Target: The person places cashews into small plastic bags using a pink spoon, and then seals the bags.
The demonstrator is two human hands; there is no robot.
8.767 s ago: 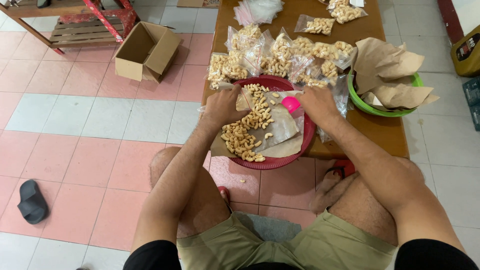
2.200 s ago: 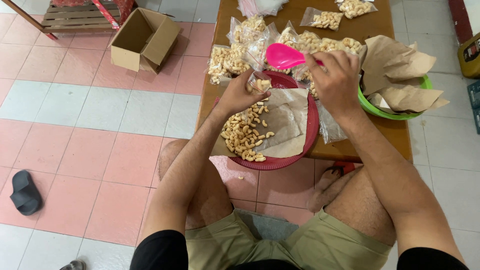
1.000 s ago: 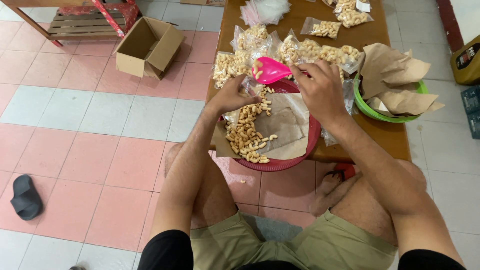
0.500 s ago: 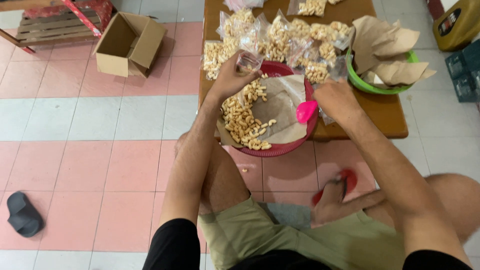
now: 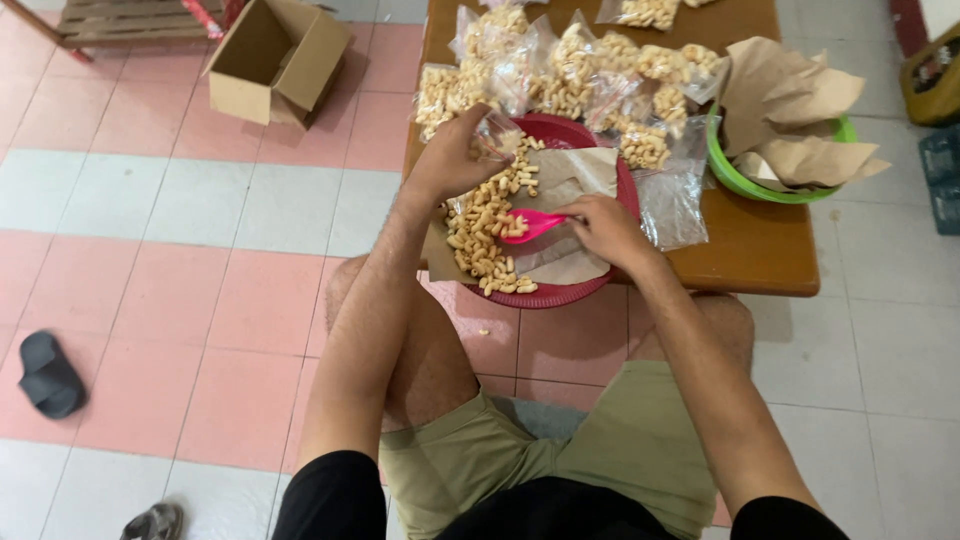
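Gripped in the left hand (image 5: 455,160) is a small clear plastic bag (image 5: 497,134), held with its mouth open just above the red tray (image 5: 590,290), a little above the frame's middle. A closed grip is kept by the right hand (image 5: 605,228) on the handle of a pink scoop (image 5: 530,222), whose bowl lies among the pale snack pieces (image 5: 485,235) at mid-frame.

A brown wooden worktop (image 5: 760,255) fills the upper middle and right of the frame, and the tray is set at its near edge, partly overhanging it. Brown paper (image 5: 575,180) lines the tray, and the snack pieces are heaped on its left half. Filled clear bags (image 5: 570,75) are piled along the top of the frame, behind the tray. A green bowl (image 5: 745,180) stuffed with crumpled brown paper sits at the upper right, well apart from the scoop. An open cardboard box (image 5: 275,65) stands on the tiled floor (image 5: 150,300) at the upper left. A dark slipper (image 5: 48,372) lies at the left edge, lower down.
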